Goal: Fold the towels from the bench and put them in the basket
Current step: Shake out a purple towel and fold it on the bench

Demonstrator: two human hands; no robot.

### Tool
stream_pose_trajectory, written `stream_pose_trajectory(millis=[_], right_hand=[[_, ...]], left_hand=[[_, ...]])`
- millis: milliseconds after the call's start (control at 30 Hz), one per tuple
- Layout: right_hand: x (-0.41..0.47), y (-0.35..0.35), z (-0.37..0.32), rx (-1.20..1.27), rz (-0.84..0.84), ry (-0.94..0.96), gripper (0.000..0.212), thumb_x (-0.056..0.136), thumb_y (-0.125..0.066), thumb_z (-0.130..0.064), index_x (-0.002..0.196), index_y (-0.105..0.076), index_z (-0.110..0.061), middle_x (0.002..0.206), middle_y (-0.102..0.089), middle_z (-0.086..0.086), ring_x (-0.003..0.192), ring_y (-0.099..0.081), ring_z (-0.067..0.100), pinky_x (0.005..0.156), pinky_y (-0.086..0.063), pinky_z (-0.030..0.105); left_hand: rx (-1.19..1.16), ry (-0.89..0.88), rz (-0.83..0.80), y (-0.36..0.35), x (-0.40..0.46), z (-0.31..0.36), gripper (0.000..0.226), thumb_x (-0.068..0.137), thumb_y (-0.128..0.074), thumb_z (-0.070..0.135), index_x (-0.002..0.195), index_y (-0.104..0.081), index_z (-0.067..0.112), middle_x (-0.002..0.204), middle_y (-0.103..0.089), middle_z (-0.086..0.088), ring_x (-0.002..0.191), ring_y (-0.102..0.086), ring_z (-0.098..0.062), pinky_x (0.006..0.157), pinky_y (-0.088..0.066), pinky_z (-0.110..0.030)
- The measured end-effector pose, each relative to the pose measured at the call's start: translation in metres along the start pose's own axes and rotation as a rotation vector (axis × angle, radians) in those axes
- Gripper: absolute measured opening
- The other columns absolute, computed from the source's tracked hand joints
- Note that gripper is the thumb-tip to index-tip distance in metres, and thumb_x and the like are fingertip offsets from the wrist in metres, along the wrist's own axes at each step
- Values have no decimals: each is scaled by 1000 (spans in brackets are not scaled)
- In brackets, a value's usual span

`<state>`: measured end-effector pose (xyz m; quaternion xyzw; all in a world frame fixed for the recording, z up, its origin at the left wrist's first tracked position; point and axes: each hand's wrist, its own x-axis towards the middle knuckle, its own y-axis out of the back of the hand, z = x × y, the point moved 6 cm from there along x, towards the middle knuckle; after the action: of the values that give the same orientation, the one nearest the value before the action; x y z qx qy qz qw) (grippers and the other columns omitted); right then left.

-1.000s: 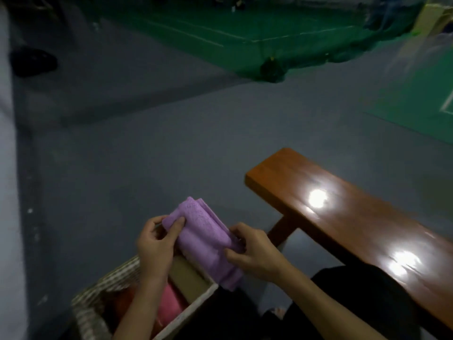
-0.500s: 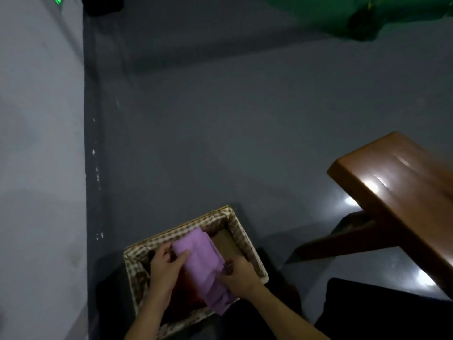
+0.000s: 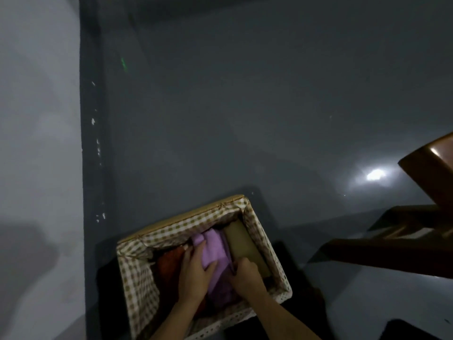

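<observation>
Head view: both hands down in the basket [image 3: 186, 227], left hand [image 3: 193, 276] and right hand [image 3: 245, 273] gripping the folded purple towel [image 3: 215, 249]. Soft, light, floppy; hold the folded edges so it stays together.

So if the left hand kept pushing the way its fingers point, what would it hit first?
Probably the basket's far checked wall. The left hand lies on the purple towel, fingers aimed up the picture along it; depth is hard to judge.

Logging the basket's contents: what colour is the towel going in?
Purple towel, clearest in the head view.
</observation>
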<state>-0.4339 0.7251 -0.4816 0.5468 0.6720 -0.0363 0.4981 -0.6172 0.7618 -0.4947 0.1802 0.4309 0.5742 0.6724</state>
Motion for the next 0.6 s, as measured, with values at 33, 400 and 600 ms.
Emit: stream_pose_trajectory(millis=[33, 400, 600], right_hand=[[1, 1, 2, -3, -4, 11, 41, 98, -67, -38, 120, -63, -4, 124, -68, 16, 120, -62, 34, 96, -43, 37], [-51, 61, -26, -48, 7, 85, 44, 89, -63, -56, 109, -71, -17, 112, -74, 7, 108, -70, 31, 88, -57, 38], [-121, 166, -56, -103, 175, 220, 25, 95, -60, -41, 110, -69, -23, 116, -73, 4, 107, -68, 29, 88, -57, 40]], left_hand=[[37, 16, -30, 0, -1, 3, 75, 90, -79, 40, 155, -48, 20, 146, -54, -14, 132, -54, -33, 110, -46, -41], [170, 63, 65, 56, -23, 50, 41, 92, -74, 31, 130, -65, 21, 134, -56, -8, 119, -61, -30, 94, -53, -40], [-181, -167, 113, 117, -51, 149, 16, 92, -74, 13, 91, -71, 28, 93, -74, 10, 89, -70, -9, 81, -57, -34]])
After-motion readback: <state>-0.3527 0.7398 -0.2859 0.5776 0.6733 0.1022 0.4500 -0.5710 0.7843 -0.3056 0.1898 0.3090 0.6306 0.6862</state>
